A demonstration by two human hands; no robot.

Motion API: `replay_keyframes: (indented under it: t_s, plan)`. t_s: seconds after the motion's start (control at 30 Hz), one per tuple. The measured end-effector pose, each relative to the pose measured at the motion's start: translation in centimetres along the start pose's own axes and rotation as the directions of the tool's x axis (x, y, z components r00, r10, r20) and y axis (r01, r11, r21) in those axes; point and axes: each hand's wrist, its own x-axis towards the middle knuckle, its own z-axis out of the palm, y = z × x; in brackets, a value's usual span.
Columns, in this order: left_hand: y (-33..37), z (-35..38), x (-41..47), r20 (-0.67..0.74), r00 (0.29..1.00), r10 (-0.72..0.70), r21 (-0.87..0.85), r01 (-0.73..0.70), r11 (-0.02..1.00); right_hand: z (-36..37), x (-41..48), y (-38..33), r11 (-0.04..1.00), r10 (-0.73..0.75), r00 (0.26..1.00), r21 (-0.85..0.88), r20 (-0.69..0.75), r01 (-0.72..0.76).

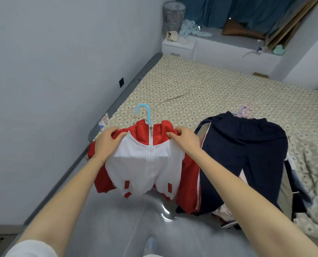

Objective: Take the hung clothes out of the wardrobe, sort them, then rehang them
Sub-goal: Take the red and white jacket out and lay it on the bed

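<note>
**Head view.** At centre frame I see a red-and-white zip jacket held up in the air over the grey floor, in front of the near edge of the bed. The jacket sits on a blue hanger, whose hook rises above the collar, just above centre frame. The left hand grips the jacket's shoulder on the left of the frame, with its fingers curled round the fabric. The right hand grips the opposite shoulder in the same way. Both red sleeves hang down at the sides.

Right of centre, a pair of navy trousers lies on top of a pile of other clothes at the bed's near edge, close beside the jacket's sleeve on that side. A bundle of pastel hangers shows just beyond the trousers' waistband. At upper centre I note a checked laundry basket in the corner by a white cabinet, next to a teal curtain.
</note>
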Motion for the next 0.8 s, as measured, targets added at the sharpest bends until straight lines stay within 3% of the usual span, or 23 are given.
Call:
replay_keyframes:
  t_s: [0.33, 0.8]
  plan:
    - [-3.9, -3.3, 6.5, -0.028, 0.999, 0.040, 0.010, -0.040, 0.999, 3.7, 5.0, -5.2, 0.999, -0.004, 0.999, 0.054, -0.033, 0.006]
    - [-2.8, 5.3, 20.5, 0.064, 0.998, 0.009, -0.021, -0.008, 1.000, 1.9, 19.3, -0.2, 0.999, 0.046, 0.996, 0.022, -0.080, -0.044]
